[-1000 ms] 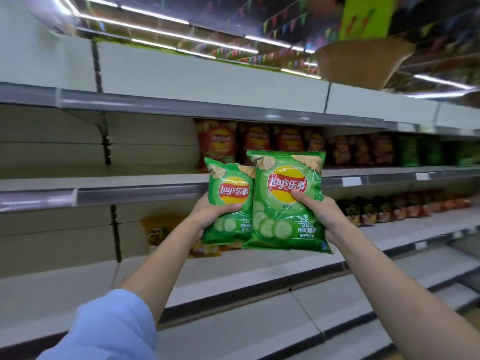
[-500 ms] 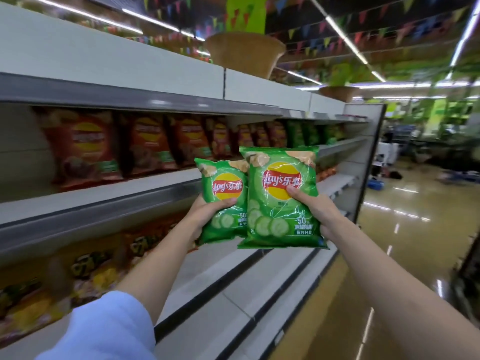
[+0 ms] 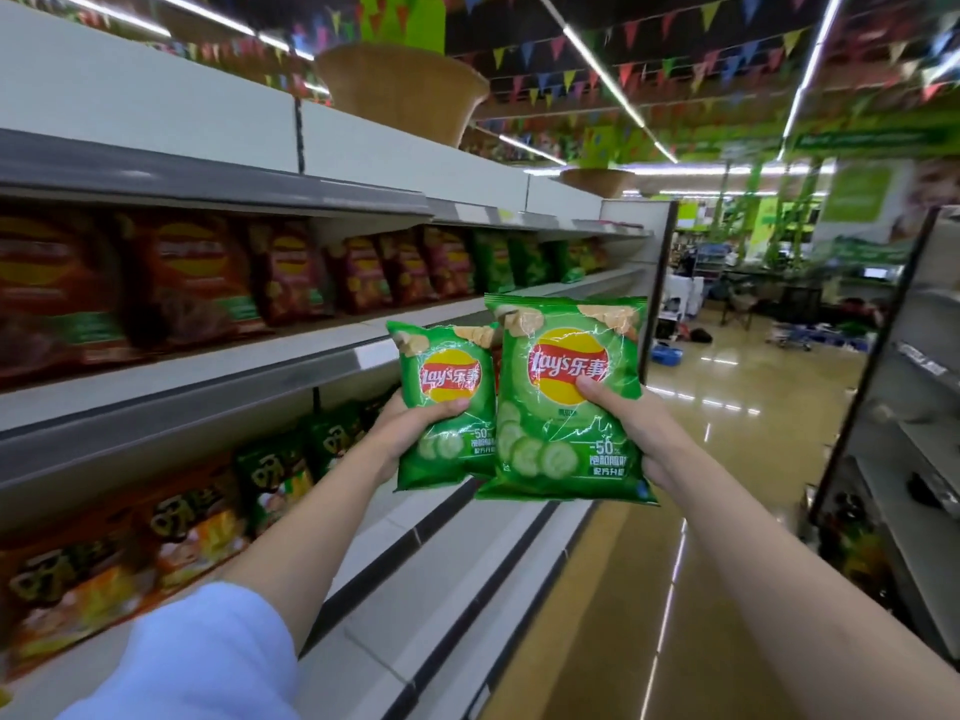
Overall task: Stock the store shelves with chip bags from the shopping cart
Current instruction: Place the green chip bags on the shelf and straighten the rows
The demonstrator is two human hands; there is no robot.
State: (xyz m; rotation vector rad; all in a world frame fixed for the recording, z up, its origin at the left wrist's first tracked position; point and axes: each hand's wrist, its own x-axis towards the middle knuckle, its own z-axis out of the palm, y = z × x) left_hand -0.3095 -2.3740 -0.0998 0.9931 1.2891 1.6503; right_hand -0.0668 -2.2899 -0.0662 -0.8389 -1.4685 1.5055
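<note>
Two green chip bags, left hand [image 3: 410, 426] gripping the smaller bag [image 3: 447, 407], right hand [image 3: 636, 433] the larger bag [image 3: 566, 402]: best shelved upright, label outward, beside matching green stock [image 3: 511, 259].

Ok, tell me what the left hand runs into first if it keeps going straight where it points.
Likely the green chip bags at the far end of the middle shelf. The left hand, gripping its small green bag, aims up the aisle along the shelving; depth is unclear.

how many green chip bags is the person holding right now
2. The smaller green bag is in the left hand, and the larger green bag is in the right hand, partly overlapping the smaller one. More green bags sit far down the shelf, too blurred to count.
</note>
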